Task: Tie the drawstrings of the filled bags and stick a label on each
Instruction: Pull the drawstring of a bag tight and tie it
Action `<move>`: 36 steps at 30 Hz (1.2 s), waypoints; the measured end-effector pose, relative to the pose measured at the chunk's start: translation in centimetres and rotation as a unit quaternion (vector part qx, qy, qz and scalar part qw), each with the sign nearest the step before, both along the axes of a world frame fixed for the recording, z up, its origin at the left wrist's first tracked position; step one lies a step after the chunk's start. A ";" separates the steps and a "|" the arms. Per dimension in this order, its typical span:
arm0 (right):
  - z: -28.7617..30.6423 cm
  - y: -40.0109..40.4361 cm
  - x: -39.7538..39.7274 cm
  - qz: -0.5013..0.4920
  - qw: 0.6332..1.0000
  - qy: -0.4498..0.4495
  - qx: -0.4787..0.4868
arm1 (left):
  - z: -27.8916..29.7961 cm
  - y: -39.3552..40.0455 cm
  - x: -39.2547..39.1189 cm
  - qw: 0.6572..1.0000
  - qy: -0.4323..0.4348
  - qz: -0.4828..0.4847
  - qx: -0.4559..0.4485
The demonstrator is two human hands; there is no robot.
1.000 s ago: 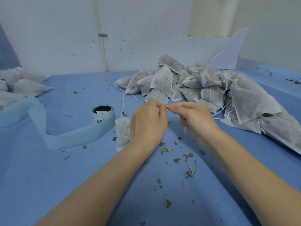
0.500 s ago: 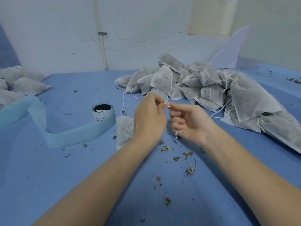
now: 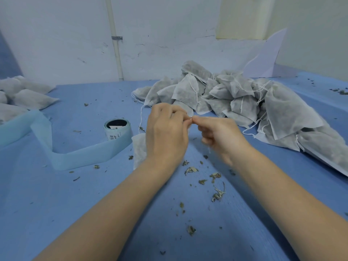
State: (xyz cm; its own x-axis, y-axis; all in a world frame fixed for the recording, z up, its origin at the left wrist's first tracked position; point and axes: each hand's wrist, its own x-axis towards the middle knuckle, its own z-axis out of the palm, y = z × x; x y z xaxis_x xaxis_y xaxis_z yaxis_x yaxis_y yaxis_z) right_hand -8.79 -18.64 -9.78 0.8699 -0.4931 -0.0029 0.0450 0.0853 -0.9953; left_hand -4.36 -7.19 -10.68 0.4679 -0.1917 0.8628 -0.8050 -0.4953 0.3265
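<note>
grey fabric bags are lying in a large untied heap [image 3: 235, 98] at the far right, so most of the task is judged outstanding, with a few bags [image 3: 28, 97] sitting apart at far left. the left hand [image 3: 165, 132] and right hand [image 3: 218, 134] are meeting fingertip to fingertip, both pinching the white drawstring [image 3: 191, 118] above the current bag [image 3: 139, 149], which is resting on the blue table [image 3: 75, 213] beside the label roll [image 3: 117, 129].
</note>
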 end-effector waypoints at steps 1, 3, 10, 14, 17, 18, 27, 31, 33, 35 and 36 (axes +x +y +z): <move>0.0 -0.1 -0.1 -0.011 0.999 -0.009 -0.050 | -0.1 0.0 0.1 1.000 -0.012 0.009 0.008; -0.1 -0.3 -0.2 -0.007 0.996 -0.041 -0.076 | 0.1 0.0 -0.1 0.998 0.057 0.004 0.014; -0.5 0.4 0.1 0.043 0.994 -0.092 -0.035 | 2.2 0.1 0.5 0.944 0.320 -0.070 0.028; -0.7 1.2 0.4 0.046 0.992 -0.102 -0.057 | 2.7 0.1 0.5 0.935 0.347 -0.071 0.027; -0.8 1.4 0.4 0.000 0.988 -0.094 -0.120 | 2.7 0.2 0.7 0.937 0.341 -0.071 0.034; -0.8 1.4 0.4 -0.015 0.987 -0.096 -0.125 | 2.8 0.2 0.7 0.940 0.334 -0.064 0.044; -0.2 0.9 0.7 -0.055 0.978 -0.112 -0.170 | 3.9 1.3 2.0 0.954 0.301 -0.018 -0.004; -0.3 0.9 0.8 -0.082 0.978 -0.126 -0.148 | 3.5 1.4 1.8 0.948 0.306 -0.073 -0.036; -0.5 0.6 0.9 -0.122 0.978 -0.126 -0.110 | 3.1 1.2 1.5 0.932 0.342 -0.112 -0.053; -0.6 0.2 1.2 -0.171 0.977 -0.123 -0.041 | 2.8 1.2 1.3 0.888 0.429 -0.146 -0.073; -0.6 0.0 1.4 -0.196 0.973 -0.123 0.002 | 2.8 1.3 1.2 0.853 0.486 -0.175 -0.080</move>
